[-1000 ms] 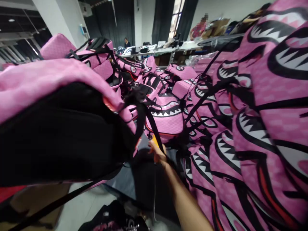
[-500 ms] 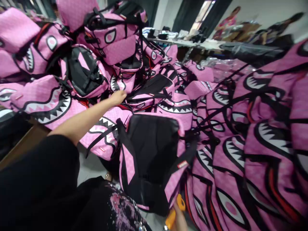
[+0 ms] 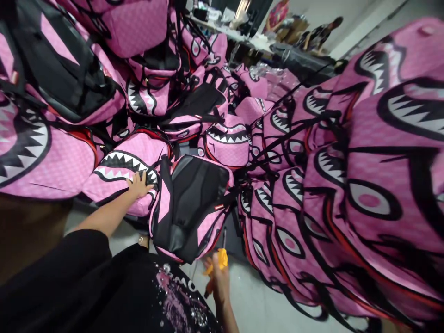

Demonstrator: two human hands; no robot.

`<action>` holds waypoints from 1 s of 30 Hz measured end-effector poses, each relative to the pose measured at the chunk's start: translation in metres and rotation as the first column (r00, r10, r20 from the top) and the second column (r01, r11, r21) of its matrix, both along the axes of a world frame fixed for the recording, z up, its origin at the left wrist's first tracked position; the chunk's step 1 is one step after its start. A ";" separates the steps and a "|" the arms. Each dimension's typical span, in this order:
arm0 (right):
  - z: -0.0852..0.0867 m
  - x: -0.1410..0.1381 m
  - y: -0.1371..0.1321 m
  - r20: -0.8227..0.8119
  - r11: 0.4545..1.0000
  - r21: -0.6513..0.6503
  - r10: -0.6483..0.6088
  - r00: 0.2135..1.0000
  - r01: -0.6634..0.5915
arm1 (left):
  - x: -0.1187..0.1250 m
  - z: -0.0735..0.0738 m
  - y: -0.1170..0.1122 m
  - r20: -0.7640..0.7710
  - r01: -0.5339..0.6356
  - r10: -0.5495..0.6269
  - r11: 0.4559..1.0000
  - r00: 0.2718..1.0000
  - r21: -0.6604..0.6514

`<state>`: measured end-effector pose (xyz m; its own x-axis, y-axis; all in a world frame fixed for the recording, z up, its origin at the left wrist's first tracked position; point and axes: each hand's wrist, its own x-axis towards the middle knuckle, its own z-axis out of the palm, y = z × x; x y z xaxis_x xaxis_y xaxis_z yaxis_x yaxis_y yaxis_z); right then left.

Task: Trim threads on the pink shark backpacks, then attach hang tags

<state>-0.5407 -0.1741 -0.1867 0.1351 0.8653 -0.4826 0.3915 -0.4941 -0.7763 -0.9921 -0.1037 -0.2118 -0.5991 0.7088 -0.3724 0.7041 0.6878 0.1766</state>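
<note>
My left hand (image 3: 139, 186) lies with fingers spread on the shark-mouth print of a pink backpack (image 3: 114, 182). Beside it, a pink and black backpack (image 3: 197, 199) shows its black padded back and straps. My right hand (image 3: 219, 277) is below that backpack's lower edge, wrapped round an orange-yellow tool (image 3: 222, 258). A thin dark rod shows just above the tool; I cannot tell whether it belongs to it. Blur hides the tool's exact kind.
Pink shark-print backpacks (image 3: 294, 240) stand in a packed row on the right. More backpacks (image 3: 69, 64) are heaped at left and behind. Pale floor (image 3: 256, 296) shows below. Farther back are a cluttered table (image 3: 239, 34) and two people (image 3: 321, 37).
My left hand has come back from the far bags and now rests on the nearer shark-mouth backpack. My right hand shows more fully, below the black-backed backpack. The view has shifted.
</note>
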 end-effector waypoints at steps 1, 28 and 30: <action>0.010 0.009 0.004 0.005 0.999 -0.018 -0.039 0.999 0.039 | -0.004 0.008 0.003 0.039 -0.005 0.006 1.000 0.999 -0.019; 0.160 -0.106 0.209 0.242 0.037 -0.412 0.968 -0.070 -0.910 | 0.191 0.017 -0.072 0.998 -0.860 -0.065 0.508 0.012 0.043; 0.168 -0.102 0.211 0.313 0.127 -0.359 0.950 0.009 -0.925 | 0.177 0.014 -0.063 0.973 -0.842 -0.083 0.520 -0.214 -0.141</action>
